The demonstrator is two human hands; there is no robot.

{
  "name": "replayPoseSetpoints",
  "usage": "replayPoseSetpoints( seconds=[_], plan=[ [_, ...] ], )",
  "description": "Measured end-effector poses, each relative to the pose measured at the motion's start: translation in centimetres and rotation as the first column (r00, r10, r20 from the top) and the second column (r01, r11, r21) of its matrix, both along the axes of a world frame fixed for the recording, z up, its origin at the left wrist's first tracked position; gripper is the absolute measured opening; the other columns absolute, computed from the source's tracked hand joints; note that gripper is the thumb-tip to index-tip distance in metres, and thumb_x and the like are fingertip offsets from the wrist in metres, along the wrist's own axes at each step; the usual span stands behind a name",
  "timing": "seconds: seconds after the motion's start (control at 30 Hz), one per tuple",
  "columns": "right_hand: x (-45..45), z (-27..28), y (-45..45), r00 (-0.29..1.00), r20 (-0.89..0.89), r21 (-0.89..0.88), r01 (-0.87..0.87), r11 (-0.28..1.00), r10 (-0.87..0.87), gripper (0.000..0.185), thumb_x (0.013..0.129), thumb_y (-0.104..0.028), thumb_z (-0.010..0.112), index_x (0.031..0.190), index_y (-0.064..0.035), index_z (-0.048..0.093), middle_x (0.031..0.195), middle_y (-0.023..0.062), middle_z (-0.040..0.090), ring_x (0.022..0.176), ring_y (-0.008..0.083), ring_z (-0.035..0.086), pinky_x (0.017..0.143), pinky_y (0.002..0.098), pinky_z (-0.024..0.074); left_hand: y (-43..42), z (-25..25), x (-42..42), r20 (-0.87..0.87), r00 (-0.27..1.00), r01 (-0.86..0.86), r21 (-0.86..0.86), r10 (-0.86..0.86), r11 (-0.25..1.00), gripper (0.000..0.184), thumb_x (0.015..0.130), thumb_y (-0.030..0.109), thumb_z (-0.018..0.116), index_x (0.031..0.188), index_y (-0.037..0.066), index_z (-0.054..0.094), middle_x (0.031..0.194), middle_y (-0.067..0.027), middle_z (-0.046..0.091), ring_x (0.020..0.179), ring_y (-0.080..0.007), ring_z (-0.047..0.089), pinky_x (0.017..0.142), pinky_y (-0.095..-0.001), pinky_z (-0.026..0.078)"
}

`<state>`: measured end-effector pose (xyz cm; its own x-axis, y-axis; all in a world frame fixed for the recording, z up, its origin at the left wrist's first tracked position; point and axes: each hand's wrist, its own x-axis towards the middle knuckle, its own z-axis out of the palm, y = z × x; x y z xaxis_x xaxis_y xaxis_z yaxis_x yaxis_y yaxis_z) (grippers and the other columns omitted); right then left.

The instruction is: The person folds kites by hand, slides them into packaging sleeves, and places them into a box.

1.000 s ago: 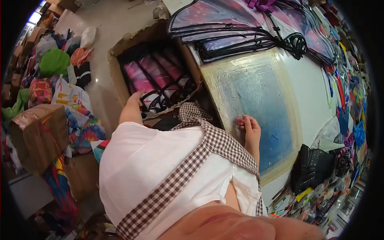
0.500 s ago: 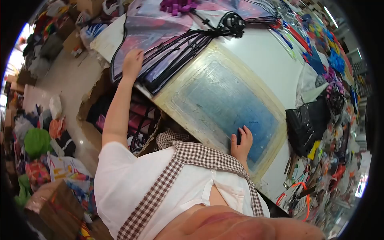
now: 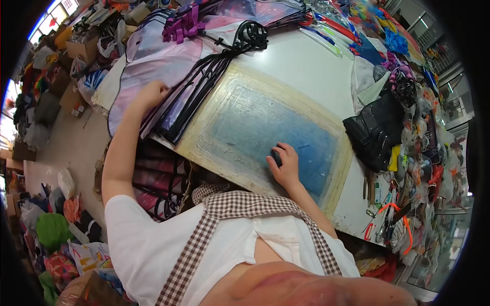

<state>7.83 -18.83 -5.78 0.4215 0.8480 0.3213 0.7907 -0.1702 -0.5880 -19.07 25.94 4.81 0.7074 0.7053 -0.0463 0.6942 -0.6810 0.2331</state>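
Note:
My left hand [image 3: 152, 95] rests on the stack of pink and purple printed fabric pieces [image 3: 148, 66] with black edging, at the table's left. Its fingers are curled in near the black-edged folds, and what they may hold is hidden. On the blue board [image 3: 265, 132] with a yellowish taped border lies my right hand [image 3: 285, 164]. Its fingers curve round a small dark object [image 3: 276, 157], mostly covered. Black cords [image 3: 250, 38] are bundled at the end of the fabric stack, beside a purple ribbon bundle [image 3: 184, 24].
A cardboard box [image 3: 99, 171] with pink fabric pieces [image 3: 159, 176] stands below the table's left edge. Black plastic bags [image 3: 375, 130], tools and an orange cord [image 3: 407, 234] lie at the right. Bags and boxes crowd the floor at the left.
My left hand has risen from the box onto the fabric stack. My right hand has moved further onto the blue board, and the view has turned.

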Motion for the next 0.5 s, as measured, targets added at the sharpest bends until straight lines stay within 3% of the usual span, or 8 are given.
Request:
replayPoseSetpoints(
  seconds=[0.03,0.07,0.17,0.2,0.27,0.33,0.4,0.5],
  plan=[
    [0.0,0.0,0.4,1.0,0.006,0.008,-0.001,1.0,0.001,0.038,0.086,-0.031,0.069,0.114,-0.0051,0.064,0.129,0.0154,0.057,0.124,0.0365,0.05,0.105,0.0477,0.035,-0.3,0.4,-0.3,-0.163,0.987,-0.031,-0.263,-0.012,0.964,0.036,0.093,0.026,0.056,0.121,0.006,0.065,0.126,-0.0188,0.062,0.118,-0.035,0.058,0.096,-0.0426,0.048],
    [-0.2,-0.1,1.0,1.0,0.013,0.009,-0.015,1.0,0.015,0.04,0.087,-0.031,0.069,0.116,-0.0053,0.063,0.132,0.0165,0.055,0.126,0.0374,0.048,0.107,0.0485,0.0336,-0.5,0.3,-0.2,-0.158,0.987,-0.03,-0.253,-0.011,0.967,0.036,0.093,0.026,0.056,0.121,0.006,0.065,0.126,-0.0188,0.062,0.118,-0.035,0.058,0.096,-0.0426,0.048],
    [-0.4,-0.4,2.0,0.999,0.02,0.019,-0.04,0.999,0.04,0.044,0.087,-0.031,0.068,0.122,-0.0056,0.061,0.137,0.0186,0.051,0.129,0.039,0.045,0.109,0.0501,0.0309,0.4,-1.6,1.5,0.144,0.988,0.065,-0.082,-0.053,0.995,0.049,0.098,0.033,0.053,0.133,-0.001,0.055,0.142,-0.0214,0.051,0.13,-0.0344,0.05,0.108,-0.0383,0.04],
    [-0.4,-0.2,1.7,0.997,0.076,-0.037,-0.02,0.999,0.023,0.047,0.087,-0.033,0.067,0.125,-0.006,0.059,0.14,0.0194,0.048,0.132,0.0398,0.042,0.111,0.0517,0.0287,0.9,-1.5,2.9,0.144,0.988,0.065,-0.076,-0.053,0.995,0.049,0.098,0.033,0.053,0.133,-0.001,0.055,0.142,-0.0214,0.051,0.13,-0.0344,0.05,0.108,-0.0383,0.04],
    [-0.5,0.2,0.8,0.981,0.192,-0.143,0.028,0.989,0.0,0.053,0.088,-0.035,0.066,0.131,-0.0067,0.055,0.146,0.021,0.043,0.136,0.0414,0.037,0.113,0.0547,0.0243,2.9,-1.3,7.6,0.289,0.953,0.133,-0.142,-0.088,0.981,0.059,0.099,0.035,0.051,0.141,-0.005,0.044,0.147,-0.0249,0.044,0.138,-0.0359,0.04,0.116,-0.0371,0.029],
    [-0.6,0.7,-0.4,0.983,0.174,-0.253,0.108,0.961,-0.064,0.059,0.088,-0.039,0.063,0.137,-0.0083,0.051,0.151,0.0213,0.037,0.141,0.0424,0.029,0.114,0.0596,0.0188,7.8,-2.5,13.1,0.329,0.928,0.224,-0.117,-0.175,0.968,0.063,0.1,0.038,0.048,0.145,-0.006,0.038,0.151,-0.0267,0.037,0.143,-0.0362,0.033,0.119,-0.0376,0.024],
    [-0.4,0.3,-1.6,0.971,0.205,-0.317,0.185,0.93,-0.124,0.063,0.087,-0.04,0.064,0.14,-0.01,0.049,0.152,0.0209,0.036,0.142,0.042,0.028,0.114,0.062,0.0174,13.3,-4.6,19.3,0.43,0.882,0.223,-0.027,-0.19,0.974,0.066,0.102,0.043,0.044,0.144,-0.007,0.038,0.15,-0.0275,0.038,0.142,-0.0367,0.034,0.118,-0.0377,0.025],
    [0.0,0.0,-2.6,0.979,0.168,-0.377,0.17,0.911,-0.114,0.063,0.087,-0.04,0.064,0.141,-0.0116,0.049,0.153,0.0203,0.035,0.143,0.043,0.027,0.114,0.0623,0.017,19.5,-4.9,28.0,0.438,0.881,0.141,0.12,-0.18,0.983,0.07,0.1,0.046,0.043,0.142,-0.011,0.038,0.15,-0.0297,0.037,0.143,-0.0404,0.032,0.119,-0.0398,0.024]
  ],
)
